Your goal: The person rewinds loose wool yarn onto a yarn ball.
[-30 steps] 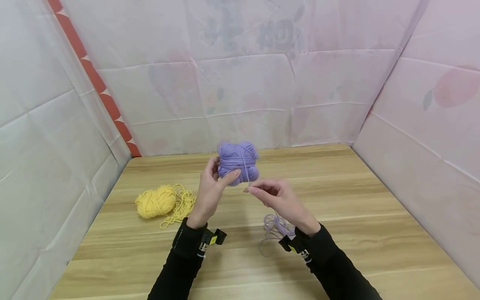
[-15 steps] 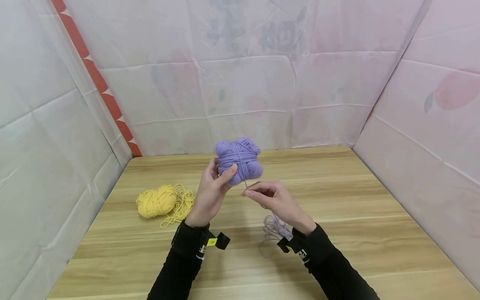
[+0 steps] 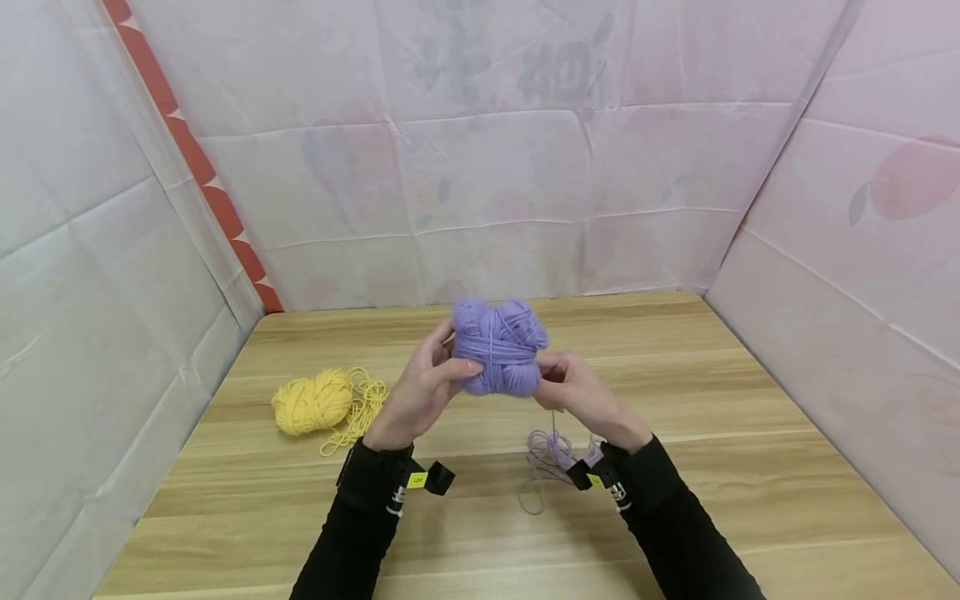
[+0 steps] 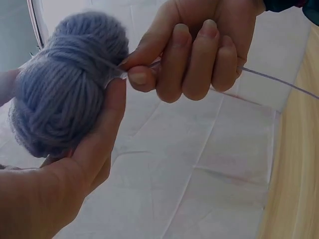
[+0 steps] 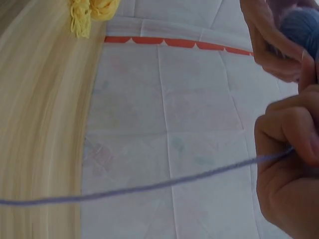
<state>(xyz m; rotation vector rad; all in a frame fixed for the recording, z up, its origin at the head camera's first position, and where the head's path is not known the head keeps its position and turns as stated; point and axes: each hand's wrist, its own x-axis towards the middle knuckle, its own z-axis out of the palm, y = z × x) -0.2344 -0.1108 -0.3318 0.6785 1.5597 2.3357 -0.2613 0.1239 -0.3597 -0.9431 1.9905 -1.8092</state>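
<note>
A purple yarn skein (image 3: 498, 348), bound round its middle by several wraps, is held up above the table by my left hand (image 3: 422, 387), thumb on its front and fingers behind. Close at its right side, my right hand (image 3: 581, 396) pinches the purple yarn strand. In the left wrist view, thumb and forefinger of the right hand (image 4: 192, 59) grip the strand right at the skein (image 4: 70, 82), the other fingers curled over it. From that hand the strand (image 5: 149, 186) trails away towards loose purple yarn (image 3: 547, 454) on the table, partly hidden by the right wrist camera.
A yellow yarn ball (image 3: 311, 402) with a loose yellow tangle (image 3: 367, 408) beside it lies on the wooden table (image 3: 480, 533), left of my left arm. White patterned sheets (image 3: 487, 183) stand along the back and both sides.
The purple skein has been turned and has moved slightly right and down. My right hand has swung from below the skein to its right side, still pinching the strand.
</note>
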